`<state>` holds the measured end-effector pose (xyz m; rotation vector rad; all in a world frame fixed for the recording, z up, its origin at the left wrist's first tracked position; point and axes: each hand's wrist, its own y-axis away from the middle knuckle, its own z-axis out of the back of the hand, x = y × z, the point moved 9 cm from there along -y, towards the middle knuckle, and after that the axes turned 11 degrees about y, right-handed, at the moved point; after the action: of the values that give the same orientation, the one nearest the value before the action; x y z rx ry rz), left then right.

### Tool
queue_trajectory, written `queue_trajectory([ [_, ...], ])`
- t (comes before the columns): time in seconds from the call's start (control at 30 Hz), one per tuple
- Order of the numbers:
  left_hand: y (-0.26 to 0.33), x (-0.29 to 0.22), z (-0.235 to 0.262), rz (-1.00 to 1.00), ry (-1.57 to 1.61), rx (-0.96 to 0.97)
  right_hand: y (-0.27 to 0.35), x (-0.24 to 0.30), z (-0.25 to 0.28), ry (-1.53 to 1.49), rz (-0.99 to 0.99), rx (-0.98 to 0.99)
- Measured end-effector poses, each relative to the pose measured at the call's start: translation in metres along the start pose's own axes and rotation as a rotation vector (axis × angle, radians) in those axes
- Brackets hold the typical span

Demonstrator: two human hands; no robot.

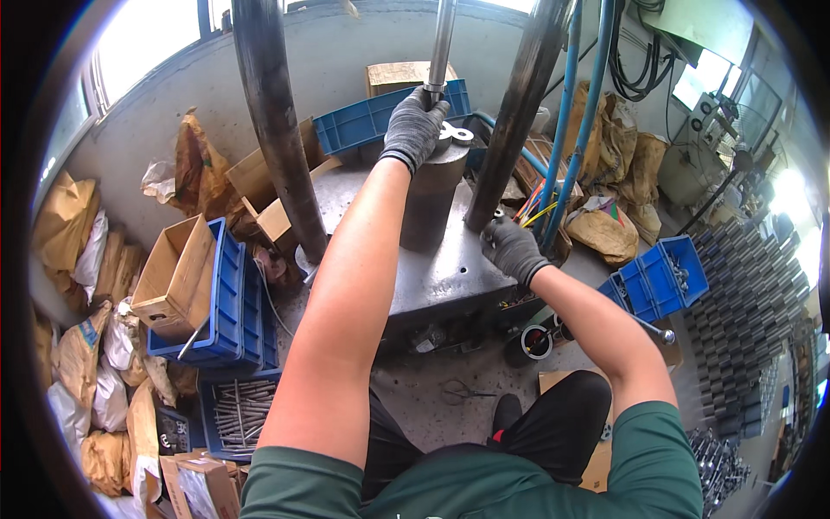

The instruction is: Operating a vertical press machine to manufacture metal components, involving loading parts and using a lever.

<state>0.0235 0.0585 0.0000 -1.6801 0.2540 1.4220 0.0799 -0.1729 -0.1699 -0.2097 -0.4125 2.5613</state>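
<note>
My left hand (416, 128), in a grey knit glove, reaches up to the lower end of an upright shiny metal rod (443, 48), its fingers closed around the collar there. Just below stands a thick dark metal cylinder (432, 203) on a steel table (415, 281). A ring-ended metal part (462, 136) lies on top of the cylinder, partly hidden by my left hand. My right hand (512, 248), gloved alike, is curled at the table's right side, beside the right pillar. A small metal piece shows at its fingertips, too small to name.
Two dark steel pillars (278, 121) flank the cylinder. A blue crate (359, 121) sits behind. Stacked blue crates (226, 298) and a crate of metal rods (240, 415) stand left. Blue bins (661, 281) and stacked metal tubes (752, 320) are at right, past blue hoses (586, 121).
</note>
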Motion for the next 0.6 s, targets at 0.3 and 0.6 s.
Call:
queue_trajectory([
  [0.3,-0.006,0.011,-0.003,-0.078,-0.044,-0.015,-0.095,0.012,0.153,-0.409,-0.021,-0.624],
  [0.6,-0.008,0.018,-0.002,-0.046,0.045,-0.043,-0.135,0.023,0.115,-0.242,-0.245,-0.300],
])
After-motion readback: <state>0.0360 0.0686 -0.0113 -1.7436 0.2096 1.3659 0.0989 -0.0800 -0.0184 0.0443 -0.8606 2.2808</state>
